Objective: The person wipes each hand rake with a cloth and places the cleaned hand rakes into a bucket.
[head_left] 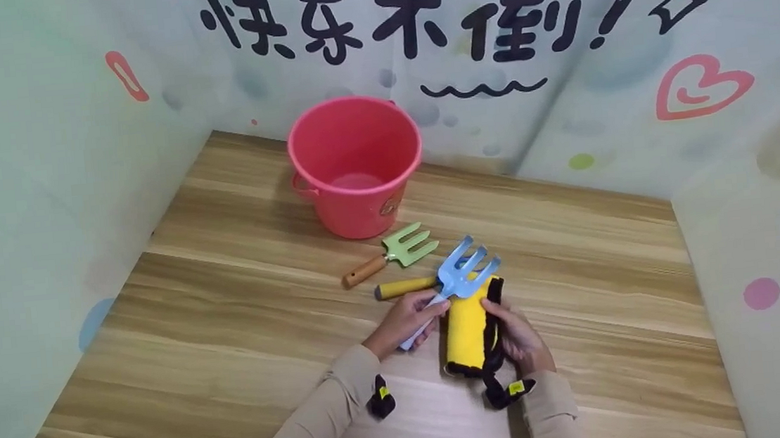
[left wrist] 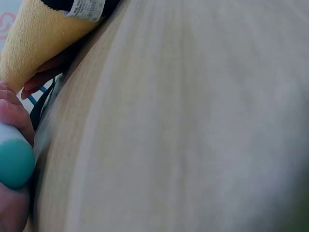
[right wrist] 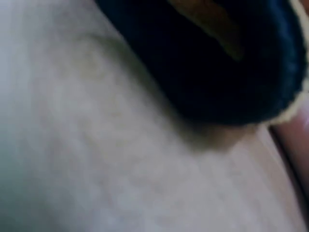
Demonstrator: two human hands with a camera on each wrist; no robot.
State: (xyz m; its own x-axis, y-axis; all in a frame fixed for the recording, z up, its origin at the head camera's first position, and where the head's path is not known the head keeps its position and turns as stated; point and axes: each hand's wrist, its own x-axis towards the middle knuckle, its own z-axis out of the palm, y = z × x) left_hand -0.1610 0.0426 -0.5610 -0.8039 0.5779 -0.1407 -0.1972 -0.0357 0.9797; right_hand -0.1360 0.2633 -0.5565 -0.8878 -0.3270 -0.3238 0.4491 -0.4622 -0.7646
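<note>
My left hand (head_left: pixel 412 316) grips the pale handle of a blue hand rake (head_left: pixel 464 277), its bent tines pointing away from me. The handle's teal end (left wrist: pixel 17 163) shows in the left wrist view. In my right hand (head_left: pixel 521 334) is a rolled yellow cloth (head_left: pixel 467 332) with black edging, held from its right side with the thumb on top. The rake's head lies over the cloth's far end. The cloth's dark edge (right wrist: pixel 217 92) fills the top of the right wrist view, blurred. Beyond the left hand lies a yellow-handled tool (head_left: pixel 404 287), its head mostly hidden.
A green garden fork (head_left: pixel 410 245) with a wooden handle lies farther back on the wooden table (head_left: pixel 232 346). Behind it stands a pink bucket (head_left: pixel 357 211), upright, nothing visible inside. Printed white cloth walls (head_left: pixel 322 84) border the table's back and sides.
</note>
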